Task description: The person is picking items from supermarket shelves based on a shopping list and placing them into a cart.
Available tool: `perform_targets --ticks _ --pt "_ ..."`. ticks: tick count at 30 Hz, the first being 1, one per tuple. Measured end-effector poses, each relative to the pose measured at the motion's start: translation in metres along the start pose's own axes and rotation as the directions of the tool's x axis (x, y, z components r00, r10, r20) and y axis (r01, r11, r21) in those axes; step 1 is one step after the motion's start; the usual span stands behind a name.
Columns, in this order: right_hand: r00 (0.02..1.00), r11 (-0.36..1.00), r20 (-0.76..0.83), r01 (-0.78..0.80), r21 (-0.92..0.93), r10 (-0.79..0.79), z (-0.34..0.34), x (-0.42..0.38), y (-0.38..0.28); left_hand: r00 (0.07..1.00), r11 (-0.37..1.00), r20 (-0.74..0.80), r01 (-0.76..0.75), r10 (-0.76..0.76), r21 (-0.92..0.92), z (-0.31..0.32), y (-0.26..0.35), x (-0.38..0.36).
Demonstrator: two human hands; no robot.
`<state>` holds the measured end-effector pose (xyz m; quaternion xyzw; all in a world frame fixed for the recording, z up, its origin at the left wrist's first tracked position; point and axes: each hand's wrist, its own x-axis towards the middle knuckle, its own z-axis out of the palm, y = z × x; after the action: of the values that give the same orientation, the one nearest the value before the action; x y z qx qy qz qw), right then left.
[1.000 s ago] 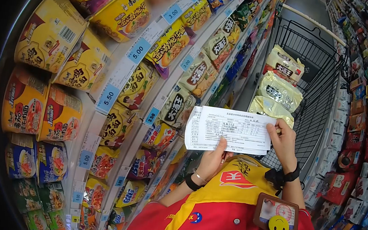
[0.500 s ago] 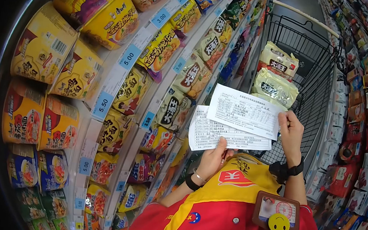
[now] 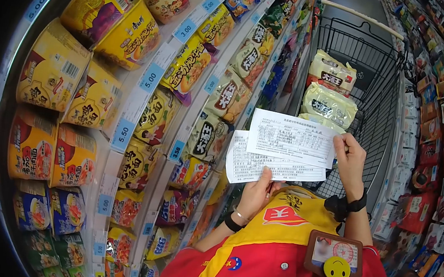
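Two printed sheets are held up in front of the chest, between the shelving and the cart; the upper sheet overlaps the lower sheet and sits a little higher and to the right, so the lower one shows only along its left and bottom margins; the right hand pinches the upper sheet at its right edge, fingers closed narrowly on the paper; the left hand holds the lower sheet from beneath, thumb pressed on its bottom edge; to read both well, it seems wise to keep the offset so the lines of each stay uncovered, to hold each sheet taut by its margin rather than over the print, and to keep both flat toward the eyes; just behind the papers, the shopping cart carries pale noodle packs; to the left, the shelves carry yellow bowl noodles and bagged noodles, with blue price tags along the rails; a badge with a yellow smiley hangs on the red and yellow vest.
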<state>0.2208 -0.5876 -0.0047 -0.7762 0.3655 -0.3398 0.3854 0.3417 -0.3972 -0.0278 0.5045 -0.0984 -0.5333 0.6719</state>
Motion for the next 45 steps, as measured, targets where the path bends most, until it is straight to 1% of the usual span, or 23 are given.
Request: perform_targets --ticks 5,8,11,12,14,16,20,22,23,26,29,35,38,40,41,43,45 --pt "1.0 1.0 -0.001 -0.008 0.01 0.008 -0.001 -0.001 0.0 1.0 1.0 -0.012 0.022 -0.022 -0.004 -0.002 -0.001 0.001" --pt "0.996 0.998 -0.087 0.032 -0.056 -0.037 -0.005 0.003 0.001 0.999 0.999 -0.028 0.029 -0.03 -0.016 -0.002 -0.002 0.001" --pt "0.947 0.984 -0.322 -0.066 -0.166 0.009 -0.02 0.017 0.02 0.999 0.999 -0.038 0.006 -0.008 -0.051 -0.006 -0.005 0.002" --pt "0.933 0.975 -0.355 -0.13 -0.18 0.059 -0.027 0.02 0.022 1.0 0.997 -0.031 0.004 -0.006 -0.078 -0.006 -0.004 0.002" --pt "0.902 0.982 -0.431 -0.097 -0.16 0.019 -0.028 0.025 0.032 1.0 0.991 -0.021 0.008 -0.011 -0.133 -0.004 -0.001 0.002" --pt "0.951 0.989 -0.306 -0.088 -0.121 0.047 -0.023 0.02 0.031 0.999 0.982 -0.015 0.03 -0.033 -0.188 0.001 0.004 0.001" --pt "0.997 0.997 -0.06 -0.047 -0.063 0.043 0.001 0.006 0.029 0.999 0.969 0.049 -0.001 0.013 -0.247 0.0 0.001 0.007" --pt "0.999 0.996 0.033 -0.018 0.093 0.015 0.015 0.001 0.031 0.996 0.96 0.09 -0.003 0.029 -0.28 -0.003 -0.001 0.011" --pt "0.997 0.985 0.077 -0.008 0.17 -0.005 0.019 0.0 0.03 0.996 0.959 0.083 -0.001 0.025 -0.285 -0.003 -0.001 0.011" --pt "0.962 0.906 0.26 -0.177 0.384 0.078 0.022 -0.004 0.013 0.997 0.954 0.076 0.0 0.024 -0.301 -0.003 -0.001 0.011" --pt "0.928 0.923 0.367 -0.2 0.329 0.071 0.018 -0.001 0.009 0.996 0.951 0.075 -0.015 0.04 -0.31 -0.005 0.0 0.011" --pt "0.89 0.912 0.422 -0.307 0.273 0.173 0.014 0.001 0.009 0.997 0.948 0.044 -0.045 0.062 -0.315 -0.009 -0.003 0.011" --pt "0.912 0.941 0.38 -0.253 0.223 0.155 0.014 0.001 0.006 0.998 0.945 0.024 -0.047 0.058 -0.322 -0.009 -0.003 0.011" --pt "0.938 0.974 0.317 -0.19 0.124 0.143 0.012 0.003 0.011 0.998 0.939 0.003 -0.065 0.07 -0.337 -0.01 -0.002 0.01" --pt "0.949 0.984 0.284 -0.16 0.072 0.133 0.011 0.004 0.013 0.994 0.923 -0.038 -0.107 0.1 -0.371 -0.01 0.001 0.009" --pt "0.967 0.98 0.223 -0.157 0.122 0.127 0.011 0.005 0.018 0.982 0.883 -0.116 -0.187 0.151 -0.431 -0.011 0.009 0.009" --pt "0.974 0.978 0.184 -0.156 0.135 0.13 0.008 0.005 0.02 0.975 0.86 -0.122 -0.221 0.186 -0.46 -0.018 0.015 0.008"
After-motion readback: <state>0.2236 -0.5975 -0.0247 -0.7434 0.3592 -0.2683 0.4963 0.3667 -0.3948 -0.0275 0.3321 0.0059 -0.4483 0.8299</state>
